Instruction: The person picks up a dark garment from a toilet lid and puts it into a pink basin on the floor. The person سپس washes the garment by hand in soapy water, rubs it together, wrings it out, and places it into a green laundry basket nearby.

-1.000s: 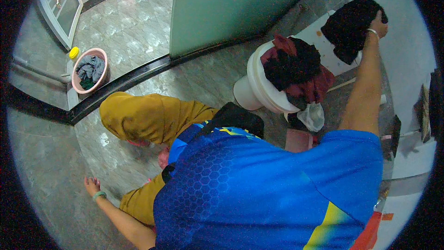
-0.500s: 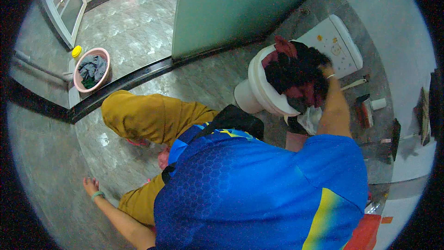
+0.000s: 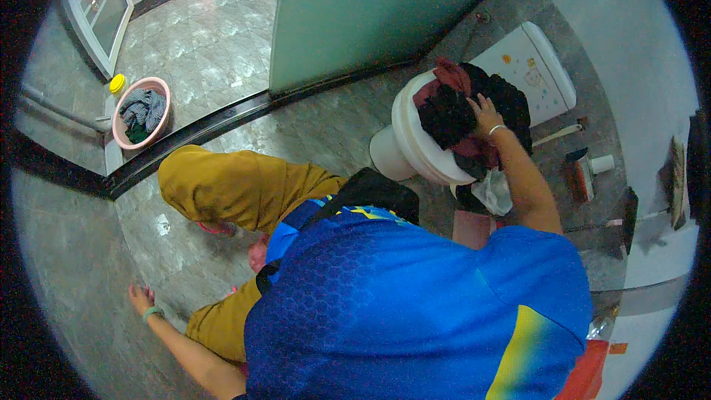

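Black and maroon clothes (image 3: 447, 117) are lying heaped on the white toilet (image 3: 389, 157) — your right hand (image 3: 485, 116) is resting on them, fingers spread, not visibly gripping, your left hand (image 3: 141, 298) hanging half-open, seemingly empty — while lopsided pushing could be sliding folds onto the floor (image 3: 326, 127).

A pink basin (image 3: 162, 124) holding striped cloth (image 3: 144, 108) sits beside a yellow-lidded container (image 3: 117, 84), near a white-framed door (image 3: 95, 13)
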`<state>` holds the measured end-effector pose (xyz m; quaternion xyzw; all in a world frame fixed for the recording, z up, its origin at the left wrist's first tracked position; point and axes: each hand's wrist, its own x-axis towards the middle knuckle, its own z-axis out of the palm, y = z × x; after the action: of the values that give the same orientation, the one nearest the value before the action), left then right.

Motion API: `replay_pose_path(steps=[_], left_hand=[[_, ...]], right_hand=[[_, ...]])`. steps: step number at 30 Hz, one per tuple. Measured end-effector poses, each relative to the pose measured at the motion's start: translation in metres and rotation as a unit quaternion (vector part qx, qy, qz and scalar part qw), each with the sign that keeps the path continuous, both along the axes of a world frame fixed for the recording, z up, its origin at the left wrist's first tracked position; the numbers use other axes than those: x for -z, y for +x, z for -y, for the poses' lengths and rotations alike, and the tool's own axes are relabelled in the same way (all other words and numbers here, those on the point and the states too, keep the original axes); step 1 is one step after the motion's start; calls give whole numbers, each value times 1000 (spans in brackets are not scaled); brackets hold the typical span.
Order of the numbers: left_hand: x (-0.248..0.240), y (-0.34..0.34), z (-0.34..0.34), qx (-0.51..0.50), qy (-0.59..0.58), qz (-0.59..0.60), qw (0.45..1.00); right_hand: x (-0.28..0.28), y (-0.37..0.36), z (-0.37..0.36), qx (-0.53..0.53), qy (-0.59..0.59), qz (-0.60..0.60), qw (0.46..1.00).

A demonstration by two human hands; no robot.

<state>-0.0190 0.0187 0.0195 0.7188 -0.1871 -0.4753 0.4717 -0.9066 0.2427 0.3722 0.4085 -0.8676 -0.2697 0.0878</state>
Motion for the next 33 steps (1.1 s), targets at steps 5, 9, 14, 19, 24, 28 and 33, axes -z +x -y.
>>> replay_pose_path(steps=[5,9,14,19,24,28,33], left_hand=[[16,6,1,-12,-25,0,1000],[23,71,0,-16,-79,9,997],[-1,-23,2,-19,-44,-23,999],[-27,-9,-2,26,-8,63,998],[-86,-83,8,78,-257,165,949],[-233,-199,31,136,-415,139,889],[-305,-206,41,166,-600,113,774]], right_hand=[[-8,-63,2,-43,-283,85,954],[-42,-126,41,-37,-560,-26,827],[-208,-230,10,56,-593,-296,747],[-253,-148,82,-142,-723,-223,638],[-279,54,187,-476,-708,283,438],[-250,213,259,-534,-388,733,166],[-180,469,313,-440,18,897,-36]])
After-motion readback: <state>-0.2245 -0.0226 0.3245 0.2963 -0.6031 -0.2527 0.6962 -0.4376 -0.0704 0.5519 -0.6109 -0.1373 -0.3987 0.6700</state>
